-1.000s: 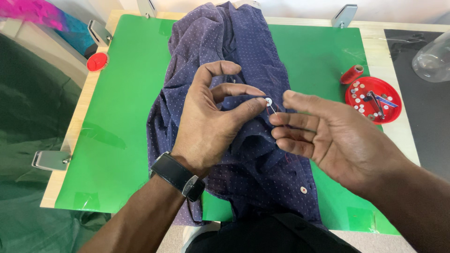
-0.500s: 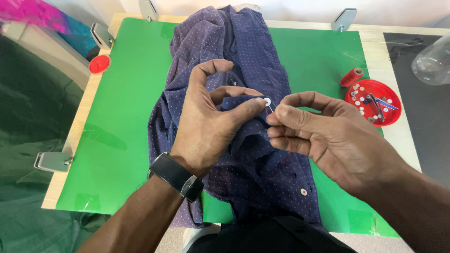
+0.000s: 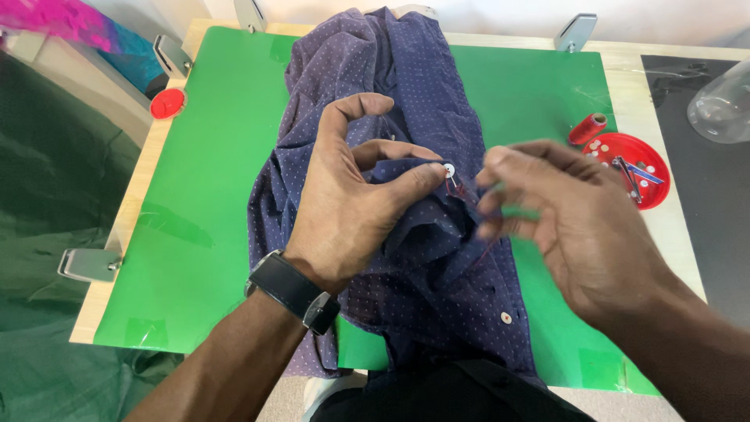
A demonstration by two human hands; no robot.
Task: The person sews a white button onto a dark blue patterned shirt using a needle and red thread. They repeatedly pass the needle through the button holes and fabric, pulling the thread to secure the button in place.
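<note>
Green mat [image 3: 211,180] covers the wooden tabletop [image 3: 664,227], and a blue dotted shirt [image 3: 406,86] lies down its middle, from the far edge to the near one.

A moment ago the right hand [image 3: 578,227] was close to the white button [image 3: 448,168], with its fingers pinched at the needle. Now it is a little further right and blurry, so it is moving. A thin red thread [image 3: 469,191] runs from the button toward it. That looks like a stitch being pulled through. I cannot tell if the right fingers grip the needle or thread, because of the blur.

The left hand [image 3: 351,211] has not moved. Its thumb and two fingers pinch a fold of the shirt and press the button flat on it. It wears a black watch [image 3: 295,291].

The button is small, round and white, with holes. On the right sit a red dish [image 3: 625,168] of buttons and a red spool [image 3: 587,127].
</note>
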